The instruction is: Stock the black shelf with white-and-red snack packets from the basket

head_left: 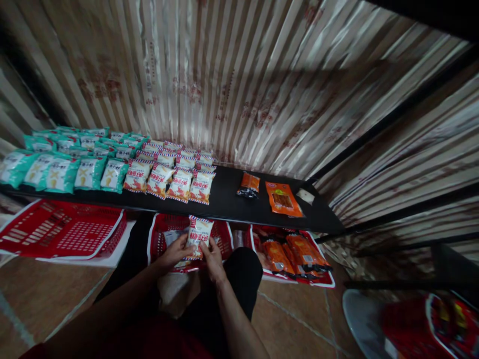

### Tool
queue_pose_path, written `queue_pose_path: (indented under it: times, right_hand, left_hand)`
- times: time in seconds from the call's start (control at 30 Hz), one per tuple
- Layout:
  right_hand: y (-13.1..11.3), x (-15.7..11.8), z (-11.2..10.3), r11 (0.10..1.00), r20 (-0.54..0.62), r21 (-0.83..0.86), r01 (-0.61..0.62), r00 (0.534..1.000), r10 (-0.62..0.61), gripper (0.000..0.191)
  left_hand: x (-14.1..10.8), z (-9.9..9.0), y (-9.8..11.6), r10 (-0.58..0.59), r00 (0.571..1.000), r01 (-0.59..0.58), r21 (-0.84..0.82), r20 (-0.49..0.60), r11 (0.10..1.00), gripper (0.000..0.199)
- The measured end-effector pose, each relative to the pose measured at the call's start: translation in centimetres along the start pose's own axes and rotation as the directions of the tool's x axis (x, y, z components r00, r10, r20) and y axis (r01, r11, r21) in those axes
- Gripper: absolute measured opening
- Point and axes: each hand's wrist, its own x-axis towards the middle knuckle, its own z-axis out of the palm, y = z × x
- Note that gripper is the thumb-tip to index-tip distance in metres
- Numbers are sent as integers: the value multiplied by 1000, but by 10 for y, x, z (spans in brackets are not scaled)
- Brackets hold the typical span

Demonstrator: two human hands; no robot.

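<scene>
A white and orange snack bag with red lettering (200, 235) is held upright between both hands, above a red basket (153, 239). My left hand (175, 254) grips its left edge, and my right hand (214, 262) has its fingers closed on the lower right edge. On the black shelf (228, 202), several matching bags (179, 184) stand in rows. Left of them are rows of teal and white bags (62, 174). An orange and black packet (248, 185) and a flat orange packet (283, 199) lie farther right on the shelf.
A red basket (60, 227) stands on the left below the shelf. Another basket with orange packets (295, 252) is right of my knee. Striped curtain (224, 75) hangs behind the shelf. A grey stool (359, 319) and another filled red basket (407, 324) are at the lower right.
</scene>
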Motion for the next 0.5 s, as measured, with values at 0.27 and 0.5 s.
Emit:
queue_pose_path:
  times: [0.27, 0.5]
  right_hand:
    - [-10, -6, -2, 999, -15, -45, 28, 999, -29, 41]
    - [-43, -4, -12, 991, -32, -92, 94, 995, -98, 46]
  left_hand:
    - [7, 7, -1, 41, 999, -42, 31, 26, 999, 62]
    - [30, 22, 2, 170, 985, -170, 140, 8, 975, 49]
